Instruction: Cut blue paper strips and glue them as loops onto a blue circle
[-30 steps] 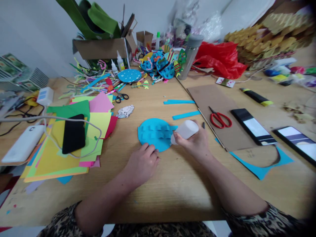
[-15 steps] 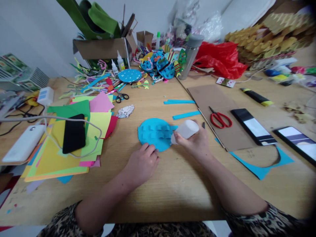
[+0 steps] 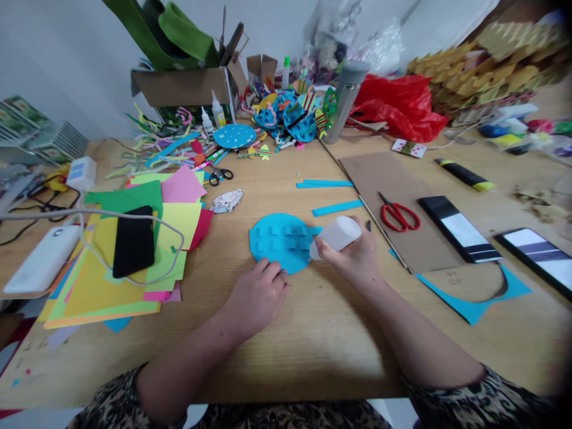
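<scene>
A round blue paper disc (image 3: pixel 280 229) lies on the table in front of me, with rows of small curled paper flaps raised on it. My left hand (image 3: pixel 261 292) rests at its near edge, fingers together and pressed down on the paper. In my right hand (image 3: pixel 355 259) is a white glue bottle (image 3: pixel 338 233), tipped over with its base up and its lower end at the right edge of the disc. The bottle's nozzle is hidden. Two groups of blue paper strips (image 3: pixel 337 208) lie just beyond the bottle.
Red-handled scissors (image 3: pixel 400 217) lie on brown cardboard (image 3: pixel 384 173) at right, near two phones (image 3: pixel 460 229) and a blue paper offcut (image 3: pixel 476 310). Stacked coloured paper (image 3: pixel 100 298) with a black phone (image 3: pixel 134 241) is at left. A steel flask (image 3: pixel 344 104) stands behind, beside craft pieces.
</scene>
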A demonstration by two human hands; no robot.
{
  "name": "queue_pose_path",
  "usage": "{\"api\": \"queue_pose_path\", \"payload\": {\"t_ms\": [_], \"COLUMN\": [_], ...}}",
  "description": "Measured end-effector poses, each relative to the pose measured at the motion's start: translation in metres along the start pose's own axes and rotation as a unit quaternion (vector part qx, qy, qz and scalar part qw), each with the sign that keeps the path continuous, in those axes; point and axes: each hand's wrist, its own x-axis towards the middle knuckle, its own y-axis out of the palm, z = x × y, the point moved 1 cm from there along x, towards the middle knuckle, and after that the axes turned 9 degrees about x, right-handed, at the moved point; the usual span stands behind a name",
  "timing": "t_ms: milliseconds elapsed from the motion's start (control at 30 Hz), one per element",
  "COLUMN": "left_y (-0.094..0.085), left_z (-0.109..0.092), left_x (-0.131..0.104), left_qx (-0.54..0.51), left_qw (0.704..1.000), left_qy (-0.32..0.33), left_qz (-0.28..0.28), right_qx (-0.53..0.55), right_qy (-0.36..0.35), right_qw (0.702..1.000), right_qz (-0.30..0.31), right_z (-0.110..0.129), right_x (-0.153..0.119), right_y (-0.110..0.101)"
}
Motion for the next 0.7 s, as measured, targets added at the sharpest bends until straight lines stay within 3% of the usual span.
{"api": "queue_pose_path", "payload": {"t_ms": [700], "left_y": [-0.0005], "left_z": [0.0001], "left_x": [0.0003], "left_qx": [0.003], "left_qw": [1.0], "left_qy": [0.001], "left_qz": [0.002], "right_qx": [-0.004], "right_qy": [0.026], "right_qw": [1.0], "right_qz": [0.008], "right_z": [-0.0004], "right_x": [-0.002], "right_y": [0.0011]}}
